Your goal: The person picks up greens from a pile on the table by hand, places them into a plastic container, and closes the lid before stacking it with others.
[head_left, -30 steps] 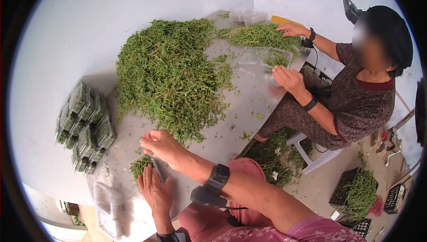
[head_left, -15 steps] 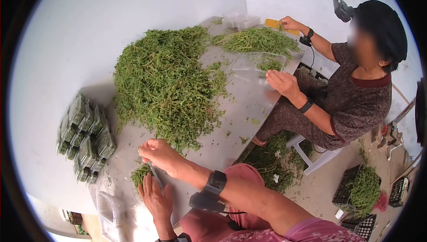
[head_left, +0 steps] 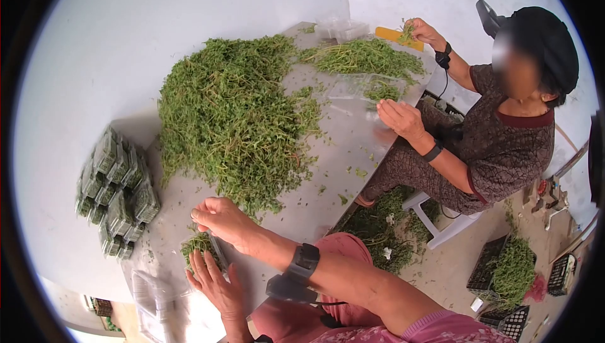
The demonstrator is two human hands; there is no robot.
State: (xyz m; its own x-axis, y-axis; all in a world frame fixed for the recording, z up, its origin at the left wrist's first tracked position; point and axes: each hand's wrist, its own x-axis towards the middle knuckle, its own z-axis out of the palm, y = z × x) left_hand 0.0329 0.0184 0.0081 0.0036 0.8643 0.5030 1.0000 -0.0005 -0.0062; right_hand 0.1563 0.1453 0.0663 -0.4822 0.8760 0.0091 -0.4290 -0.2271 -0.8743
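My left hand [head_left: 218,289] lies with fingers stretched out on the leafy greens [head_left: 200,242] in a small clear plastic box [head_left: 220,256] near the table's front edge. Just above that box, my right hand [head_left: 222,222] is closed, thumb and fingers drawn together. Whatever its fingertips hold, if anything, is too small to make out. Beyond my right hand rises a big heap of loose green stems and leaves [head_left: 233,116]. To the left of my hands stand stacked clear boxes filled with greens [head_left: 116,192].
Clear plastic containers [head_left: 154,302] lie at the table's lower left. Across the table [head_left: 302,201], a seated co-worker [head_left: 504,135] handles greens beside a smaller pile [head_left: 365,56] and an open clear box [head_left: 353,86]. Black crates [head_left: 488,267] with greens stand on the floor at right.
My right hand has shifted slightly left, and my left hand has moved left with its fingers spreading over the greens. The co-worker's far hand has lifted with a tuft of greens.
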